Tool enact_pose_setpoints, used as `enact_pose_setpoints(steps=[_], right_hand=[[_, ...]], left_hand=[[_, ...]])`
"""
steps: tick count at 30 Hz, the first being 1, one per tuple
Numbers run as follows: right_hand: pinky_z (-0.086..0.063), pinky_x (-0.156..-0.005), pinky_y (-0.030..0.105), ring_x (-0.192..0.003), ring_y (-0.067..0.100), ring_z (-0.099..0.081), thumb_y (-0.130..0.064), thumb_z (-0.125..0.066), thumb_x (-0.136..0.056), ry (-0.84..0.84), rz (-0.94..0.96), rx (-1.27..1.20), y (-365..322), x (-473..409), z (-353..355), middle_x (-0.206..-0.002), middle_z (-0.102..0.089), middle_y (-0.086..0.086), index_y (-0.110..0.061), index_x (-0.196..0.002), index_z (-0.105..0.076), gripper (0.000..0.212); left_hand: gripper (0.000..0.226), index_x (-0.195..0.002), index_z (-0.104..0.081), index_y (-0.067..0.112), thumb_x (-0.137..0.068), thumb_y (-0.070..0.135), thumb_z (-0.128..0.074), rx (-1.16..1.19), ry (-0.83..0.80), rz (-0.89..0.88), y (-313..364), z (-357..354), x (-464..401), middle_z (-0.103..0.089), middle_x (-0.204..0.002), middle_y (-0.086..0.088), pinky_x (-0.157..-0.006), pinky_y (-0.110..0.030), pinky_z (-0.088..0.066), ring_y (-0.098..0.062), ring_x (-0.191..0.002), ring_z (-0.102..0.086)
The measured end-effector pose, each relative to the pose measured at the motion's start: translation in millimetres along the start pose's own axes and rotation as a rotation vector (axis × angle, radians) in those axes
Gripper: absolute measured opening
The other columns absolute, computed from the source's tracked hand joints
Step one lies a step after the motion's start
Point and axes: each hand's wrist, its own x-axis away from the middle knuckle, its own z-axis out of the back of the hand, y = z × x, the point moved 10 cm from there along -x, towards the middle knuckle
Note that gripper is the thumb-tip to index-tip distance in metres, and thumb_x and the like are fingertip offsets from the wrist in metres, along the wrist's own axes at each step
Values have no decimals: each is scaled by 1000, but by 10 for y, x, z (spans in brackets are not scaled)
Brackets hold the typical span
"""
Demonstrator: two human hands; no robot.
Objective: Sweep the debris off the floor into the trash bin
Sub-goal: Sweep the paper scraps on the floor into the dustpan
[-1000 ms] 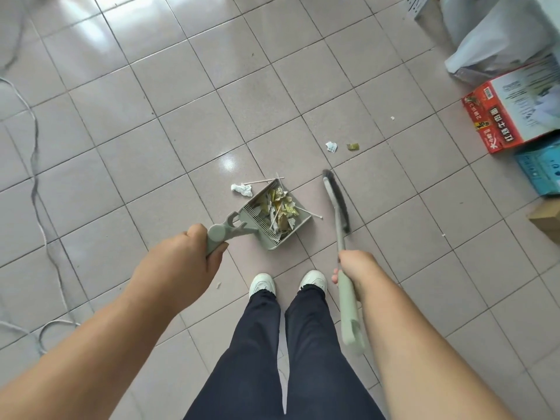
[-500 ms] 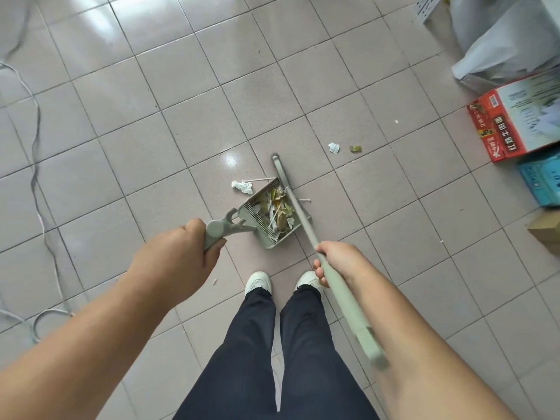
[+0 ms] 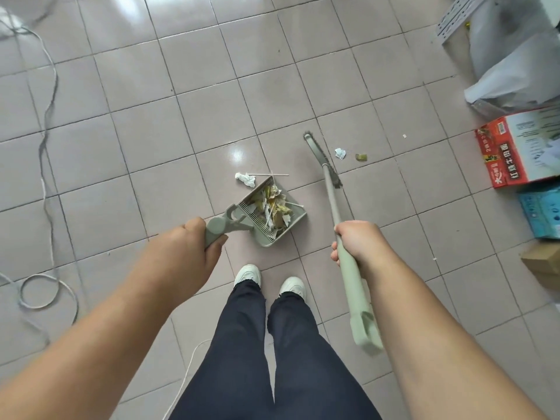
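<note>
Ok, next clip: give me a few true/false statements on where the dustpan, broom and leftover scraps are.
1. The left hand holds the dustpan handle. True.
2. The dustpan is empty. False: it holds wrappers and sticks.
3. The broom head lies inside the dustpan. False: it is on the floor to the dustpan's right.
4. A crumpled white tissue lies outside the dustpan. True.
5. The right hand holds the broom. True.

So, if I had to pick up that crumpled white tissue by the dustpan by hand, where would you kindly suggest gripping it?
Pinch the crumpled white tissue across its raised bunched middle, coming straight down from above. It lies low on the tile, and the dustpan wall and a thin stick crowd its near right side.
</note>
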Motion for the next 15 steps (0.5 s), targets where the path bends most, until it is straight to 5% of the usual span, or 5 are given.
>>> enact_pose_setpoints(steps=[4,9,15], right_hand=[[-37,-31,14,-40,19,-46,-5,-41,-90,45,48,81,-73,-103,83,-64,-48,12,-5,-97,-53,14],[-39,-34,15,-42,20,-46,-5,-42,-90,49,61,111,-76,-175,-16,-65,-48,12,-2,-97,-52,12],[-42,-44,26,-45,22,-47,-2,-43,-90,48,40,120,68,-324,-412,-66,-49,14,1,-97,-50,10]], left_hand=[[30,-80,-38,12,-90,40,-44,29,56,65,-178,-9,278,-46,-68,-4,-53,-33,-30,-28,-62,-40],[37,-102,-53,9,-90,41,-41,31,56,155,-464,-34,567,-62,-83,-11,-63,-37,-46,-35,-78,-57],[37,-102,-53,13,-89,44,-38,17,70,249,-893,-25,728,-64,-93,-11,-65,-35,-42,-36,-85,-57]])
